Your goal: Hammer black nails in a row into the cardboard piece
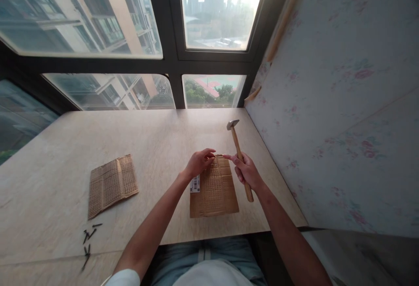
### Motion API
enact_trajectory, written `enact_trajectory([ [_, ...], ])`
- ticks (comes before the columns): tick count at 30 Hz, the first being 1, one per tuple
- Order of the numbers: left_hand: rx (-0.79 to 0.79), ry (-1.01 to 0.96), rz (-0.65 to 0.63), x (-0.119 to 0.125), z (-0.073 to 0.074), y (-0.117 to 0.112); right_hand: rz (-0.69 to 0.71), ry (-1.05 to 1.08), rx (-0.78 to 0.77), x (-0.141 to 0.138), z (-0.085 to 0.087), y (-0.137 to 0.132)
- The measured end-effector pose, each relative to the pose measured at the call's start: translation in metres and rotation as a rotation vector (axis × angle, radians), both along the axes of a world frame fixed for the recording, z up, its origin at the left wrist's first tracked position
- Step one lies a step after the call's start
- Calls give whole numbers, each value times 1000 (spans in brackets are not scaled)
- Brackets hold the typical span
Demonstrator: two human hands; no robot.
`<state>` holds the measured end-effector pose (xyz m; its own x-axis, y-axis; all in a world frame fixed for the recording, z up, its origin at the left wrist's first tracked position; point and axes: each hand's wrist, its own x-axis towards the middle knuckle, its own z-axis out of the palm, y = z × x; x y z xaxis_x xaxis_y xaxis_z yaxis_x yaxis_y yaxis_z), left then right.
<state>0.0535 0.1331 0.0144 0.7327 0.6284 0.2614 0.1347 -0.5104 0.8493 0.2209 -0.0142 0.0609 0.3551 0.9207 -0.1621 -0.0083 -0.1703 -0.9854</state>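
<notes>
My right hand [248, 170] is wrapped round the wooden handle of a hammer [236, 140], whose metal head points away toward the window. The index finger of that hand stretches left to the far edge of a corrugated cardboard piece [218, 194]. At the same edge is my left hand [199, 162], its fingers drawn together over the cardboard; whatever they may pinch is too small to make out. A white barcode label [195, 184] shows by the cardboard's left side, below my left wrist.
Another corrugated cardboard piece [113, 184] lies to the left on the pale stone-like sill [157, 137]. Several dark screws or nails [87, 251] are scattered near the front edge. A floral-papered wall [327, 103] borders the right side, and dark-framed windows [170, 66] stand behind.
</notes>
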Motion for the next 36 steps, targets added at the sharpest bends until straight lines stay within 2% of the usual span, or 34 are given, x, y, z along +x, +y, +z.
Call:
enact_trajectory([
  [5, -53, -5, -35, 3, -2, 1, -35, 6, -24, 2, -7, -10],
  [8, -22, 30, -55, 3, -4, 0, -38, 6, -32, -1, -10, -12],
  [14, 55, 90, -11, 2, -5, -2, -30, 1, -50, -3, -17, -11],
  [22, 98, 89, -23, 1, -3, -3, -18, -11, -88, -3, -28, -13],
  [29, 199, 84, -25, 2, -1, -7, -23, -34, -95, -6, -27, -15],
  [36, 143, -15, -7, 4, -7, -9, -18, -64, -98, -8, -24, -16],
])
